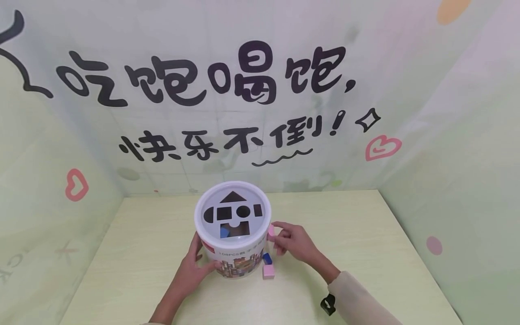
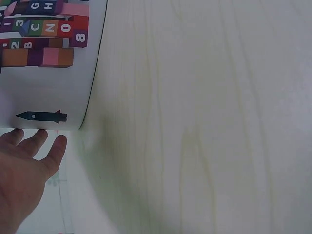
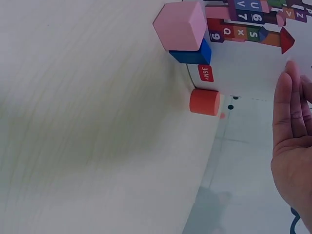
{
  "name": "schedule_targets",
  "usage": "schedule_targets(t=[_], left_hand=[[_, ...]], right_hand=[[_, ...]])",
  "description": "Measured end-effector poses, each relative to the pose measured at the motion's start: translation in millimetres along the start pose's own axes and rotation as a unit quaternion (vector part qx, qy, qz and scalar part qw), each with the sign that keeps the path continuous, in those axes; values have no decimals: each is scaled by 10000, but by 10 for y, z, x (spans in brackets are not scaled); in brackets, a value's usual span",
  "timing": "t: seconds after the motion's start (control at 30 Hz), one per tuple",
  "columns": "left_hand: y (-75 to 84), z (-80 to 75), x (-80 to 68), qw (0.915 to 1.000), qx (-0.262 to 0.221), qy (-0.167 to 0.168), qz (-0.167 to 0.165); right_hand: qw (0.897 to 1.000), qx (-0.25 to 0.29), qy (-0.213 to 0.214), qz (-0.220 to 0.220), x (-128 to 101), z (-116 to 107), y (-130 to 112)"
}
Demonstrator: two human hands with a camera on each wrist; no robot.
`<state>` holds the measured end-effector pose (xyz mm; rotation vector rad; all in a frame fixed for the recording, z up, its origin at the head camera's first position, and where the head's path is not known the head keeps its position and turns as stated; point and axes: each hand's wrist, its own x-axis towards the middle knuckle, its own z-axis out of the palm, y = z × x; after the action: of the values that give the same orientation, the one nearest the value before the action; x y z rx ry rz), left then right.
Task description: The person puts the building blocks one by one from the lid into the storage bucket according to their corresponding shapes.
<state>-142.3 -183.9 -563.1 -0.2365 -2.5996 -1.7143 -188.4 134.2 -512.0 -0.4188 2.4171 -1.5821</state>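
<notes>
Both hands at the white bucket (image 1: pixel 233 250) — one steadying, one pinching a block.

We see the left hand (image 1: pixel 194 269) pressed with relaxed fingers against the bucket's side, at mid-tabletop (image 1: pixel 365 234). Our right hand (image 1: pixel 293 242) pinches a pink block (image 1: pixel 271 230) just beside the shape-cut lid (image 1: pixel 232 210) — another pink cube (image 1: pixel 268 271) and a blue block (image 1: pixel 266 258) lie at the bucket's foot.
</notes>
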Motion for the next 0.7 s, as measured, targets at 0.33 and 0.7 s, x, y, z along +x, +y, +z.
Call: schedule_targets(t=[0.33, 0.7], left_hand=[[-2, 3, 0, 10000, 56, -7, -22], [12, 0, -2, 9999, 116, 23, 49]], right_hand=[[9999, 112, 29, -68, -16, -75, -146], [9996, -165, 78, -202, -39, -154, -265]])
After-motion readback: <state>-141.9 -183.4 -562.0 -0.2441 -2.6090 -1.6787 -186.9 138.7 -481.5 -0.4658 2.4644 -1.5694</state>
